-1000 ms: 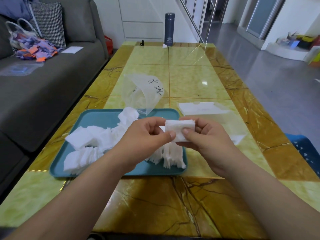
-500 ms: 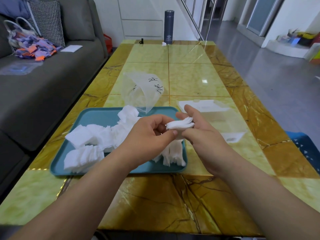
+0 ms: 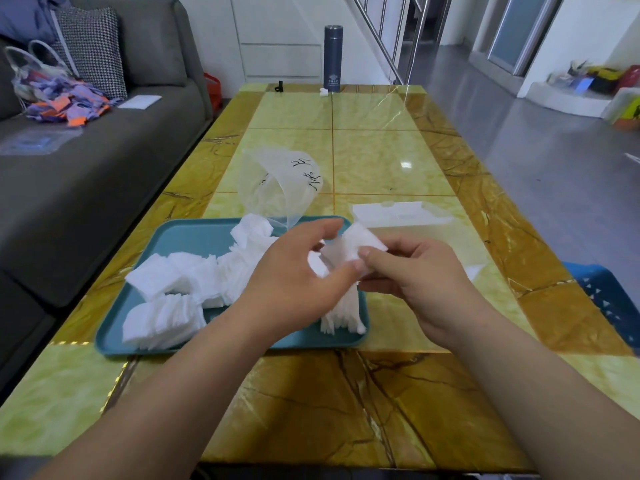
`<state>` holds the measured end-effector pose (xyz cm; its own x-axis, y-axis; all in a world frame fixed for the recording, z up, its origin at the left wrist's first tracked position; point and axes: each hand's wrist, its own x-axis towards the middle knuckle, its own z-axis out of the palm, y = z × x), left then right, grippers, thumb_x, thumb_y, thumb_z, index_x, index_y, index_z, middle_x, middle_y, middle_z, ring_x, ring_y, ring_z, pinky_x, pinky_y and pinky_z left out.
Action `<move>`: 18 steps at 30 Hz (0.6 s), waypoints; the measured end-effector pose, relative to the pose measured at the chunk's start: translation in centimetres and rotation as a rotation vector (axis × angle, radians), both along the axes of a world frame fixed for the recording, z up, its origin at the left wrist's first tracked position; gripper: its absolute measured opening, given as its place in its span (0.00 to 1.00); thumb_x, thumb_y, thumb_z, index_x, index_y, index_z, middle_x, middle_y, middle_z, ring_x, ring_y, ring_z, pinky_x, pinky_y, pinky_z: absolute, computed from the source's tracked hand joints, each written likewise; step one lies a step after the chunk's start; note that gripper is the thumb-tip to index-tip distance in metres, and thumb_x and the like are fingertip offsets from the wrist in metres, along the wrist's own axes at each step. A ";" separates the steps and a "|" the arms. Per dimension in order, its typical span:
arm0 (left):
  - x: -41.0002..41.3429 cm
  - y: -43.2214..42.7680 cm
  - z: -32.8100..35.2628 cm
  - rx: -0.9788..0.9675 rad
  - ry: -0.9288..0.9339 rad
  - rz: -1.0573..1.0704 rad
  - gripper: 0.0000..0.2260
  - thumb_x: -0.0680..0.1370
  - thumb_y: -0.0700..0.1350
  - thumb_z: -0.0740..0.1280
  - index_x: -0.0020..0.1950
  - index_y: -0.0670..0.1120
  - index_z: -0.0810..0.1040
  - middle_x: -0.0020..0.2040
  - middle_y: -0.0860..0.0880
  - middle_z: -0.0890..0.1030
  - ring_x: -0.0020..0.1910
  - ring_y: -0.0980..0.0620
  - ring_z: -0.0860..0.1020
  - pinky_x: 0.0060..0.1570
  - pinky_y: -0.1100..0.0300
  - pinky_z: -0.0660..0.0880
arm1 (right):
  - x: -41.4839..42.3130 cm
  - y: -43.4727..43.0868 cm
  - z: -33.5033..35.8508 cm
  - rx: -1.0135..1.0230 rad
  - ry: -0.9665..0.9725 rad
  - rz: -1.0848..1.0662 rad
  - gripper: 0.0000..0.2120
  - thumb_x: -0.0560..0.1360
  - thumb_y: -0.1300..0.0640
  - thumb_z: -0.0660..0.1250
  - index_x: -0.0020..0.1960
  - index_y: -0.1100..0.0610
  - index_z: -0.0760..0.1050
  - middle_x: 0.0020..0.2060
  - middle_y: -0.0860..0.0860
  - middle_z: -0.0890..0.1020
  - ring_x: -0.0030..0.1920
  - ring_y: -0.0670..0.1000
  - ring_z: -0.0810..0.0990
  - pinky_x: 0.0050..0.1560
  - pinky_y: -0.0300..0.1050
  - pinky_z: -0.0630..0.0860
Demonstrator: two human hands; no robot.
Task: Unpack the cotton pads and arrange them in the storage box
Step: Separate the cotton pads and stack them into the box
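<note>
Head view: how much of the unpacking is done?

— Most of it, I'd judge. The plastic bag (image 3: pixel 280 181) stands slack and see-through on the worktop (image 3: pixel 381 154) just behind the tray (image 3: pixel 194 233), and I see little or nothing inside it. The cotton pads (image 3: pixel 162 306) lie in loose white heaps across the tray, with another fanned row at its near right corner.

— And the arranging?

— Barely begun, as far as I can see. The storage box (image 3: pixel 398 214), clear with a white part at the back, sits just right of the tray. I can't make out any pads in it, though its clear walls make that hard to tell.

— What are the hands doing?

— Both hold one stack of pads (image 3: pixel 360 240) above the tray's far right corner. The left hand (image 3: pixel 294 282) has thumb and fingers curled round its left end. The right hand (image 3: pixel 415 271) pinches the right end, thumb on top.

— So what is left?

— Squaring that stack, setting it in the box, then doing the same for every heap on the tray.
</note>
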<state>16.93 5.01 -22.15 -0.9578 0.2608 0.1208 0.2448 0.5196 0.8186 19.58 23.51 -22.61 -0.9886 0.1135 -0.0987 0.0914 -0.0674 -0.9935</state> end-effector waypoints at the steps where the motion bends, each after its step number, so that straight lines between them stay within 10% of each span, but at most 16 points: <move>1: 0.2 0.2 0.1 -0.050 0.031 -0.027 0.31 0.72 0.62 0.74 0.73 0.58 0.73 0.66 0.63 0.78 0.64 0.63 0.75 0.62 0.60 0.74 | 0.1 0.0 0.1 0.006 0.006 -0.002 0.07 0.77 0.62 0.74 0.54 0.61 0.86 0.45 0.64 0.86 0.47 0.62 0.86 0.52 0.54 0.85; 13: 0.4 0.7 0.3 0.087 -0.077 -0.022 0.31 0.72 0.59 0.78 0.73 0.60 0.73 0.59 0.60 0.80 0.53 0.61 0.81 0.53 0.59 0.81 | 0.0 -0.2 0.0 -0.016 0.070 -0.085 0.11 0.79 0.63 0.72 0.60 0.59 0.84 0.48 0.58 0.88 0.50 0.58 0.88 0.51 0.53 0.85; 18: -0.1 0.7 0.5 0.244 -0.282 0.018 0.06 0.79 0.52 0.71 0.48 0.51 0.84 0.33 0.53 0.80 0.30 0.54 0.76 0.34 0.56 0.73 | -0.2 -0.3 0.0 -0.051 0.062 -0.185 0.09 0.79 0.62 0.72 0.58 0.59 0.85 0.46 0.54 0.89 0.47 0.55 0.89 0.51 0.54 0.86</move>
